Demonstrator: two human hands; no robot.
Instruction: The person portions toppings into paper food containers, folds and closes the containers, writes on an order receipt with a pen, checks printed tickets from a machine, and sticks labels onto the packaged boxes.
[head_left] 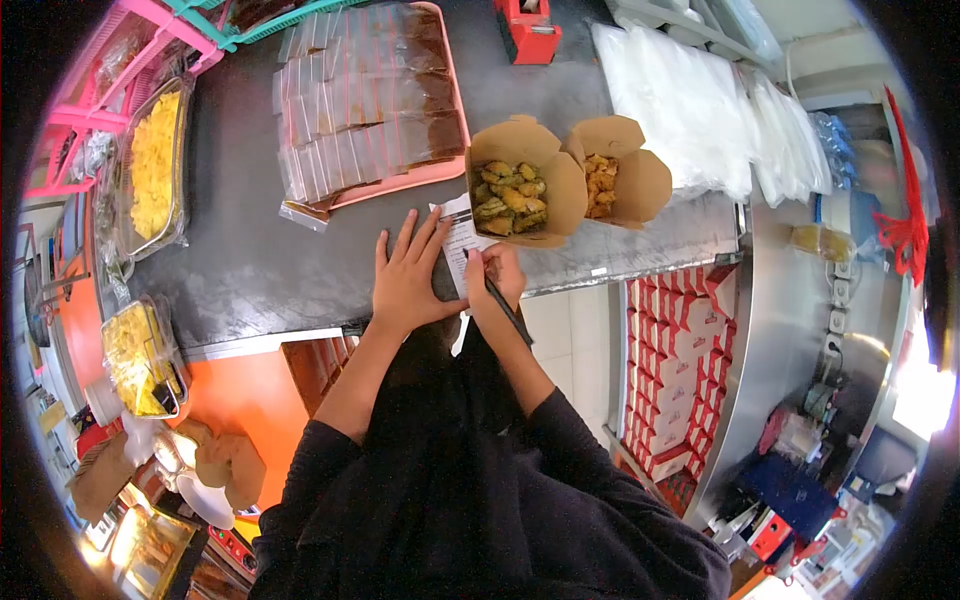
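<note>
A printed paper slip [459, 232] lies at the front edge of the dark counter. My left hand [410, 280] rests spread out beside it, its fingers stretched and its thumb reaching over the slip's lower part. In my right hand [496, 280] is a black pen [507, 311], held in a writing grip with its tip at the slip. Just beyond the slip stands an open brown takeaway box [555, 195] with browned, green-flecked food pieces. A second open brown box [640, 185], holding smaller fried pieces, is right of it.
Behind my left hand, a pink tray [456, 80] carries rows of small sauce bags [350, 110]. Clear plastic bags [670, 100] lie at the back right, near a red tape dispenser [529, 32]. A tray of yellow food [155, 165] sits left; red-and-white boxes [675, 360] are stacked below the counter.
</note>
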